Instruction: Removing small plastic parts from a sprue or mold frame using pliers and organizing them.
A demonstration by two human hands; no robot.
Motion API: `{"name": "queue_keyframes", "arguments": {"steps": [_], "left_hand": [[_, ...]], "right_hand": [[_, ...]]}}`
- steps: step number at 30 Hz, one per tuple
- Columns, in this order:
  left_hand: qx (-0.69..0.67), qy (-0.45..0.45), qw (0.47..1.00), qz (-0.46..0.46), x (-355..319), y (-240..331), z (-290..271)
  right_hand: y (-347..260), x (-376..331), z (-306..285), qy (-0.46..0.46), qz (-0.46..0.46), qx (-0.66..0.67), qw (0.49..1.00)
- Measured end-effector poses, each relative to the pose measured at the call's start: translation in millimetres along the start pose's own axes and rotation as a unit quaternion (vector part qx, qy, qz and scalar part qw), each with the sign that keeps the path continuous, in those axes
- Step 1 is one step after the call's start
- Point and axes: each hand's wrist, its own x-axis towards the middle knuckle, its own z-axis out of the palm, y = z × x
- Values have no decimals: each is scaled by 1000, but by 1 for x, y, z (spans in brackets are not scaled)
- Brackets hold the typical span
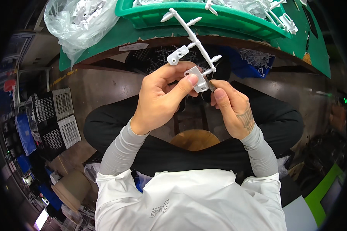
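Observation:
My left hand (158,98) pinches a white molded plastic part (197,81) between thumb and fingers, in front of the table edge. The part hangs on a white plastic sprue (192,34), a branched runner that slants up toward the far left. A second, smaller white part (177,55) with holes sits on another branch of the same sprue, above my left fingers. Closed around a small thin metal blade (211,86), my right hand (232,106) brings it up against the joint of part and sprue. Its handle is hidden in my fingers.
Ahead, a green bin (235,24) full of white parts stands on the green table (316,50), with a clear plastic bag (61,32) of parts at its left. Under the table sits a blue bin (239,69) of sprue scraps. Crates (69,131) are stacked at the left.

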Motion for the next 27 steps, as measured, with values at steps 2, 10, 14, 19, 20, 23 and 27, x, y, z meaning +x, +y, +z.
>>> {"name": "queue_keyframes", "arguments": {"steps": [2,10,14,19,20,23,27], "left_hand": [[11,7,1000,2,0,0,0],[38,15,999,-5,0,-2,1],[34,18,999,-6,0,-2,3],[10,46,999,19,2,-11,7],[-24,77,997,5,1,-11,12],[-5,144,988,53,3,-23,25],[94,161,978,97,3,-34,24]], "right_hand": [[1,0,1,-4,-5,-2,1000],[-5,1,0,0,18,-14,1000],[-3,1,1,13,0,-22,1000],[-5,1,6,24,3,-42,999],[-8,0,8,19,4,-50,999],[-3,-4,15,17,-4,-68,998],[-2,-5,15,-4,9,-44,999]]}}
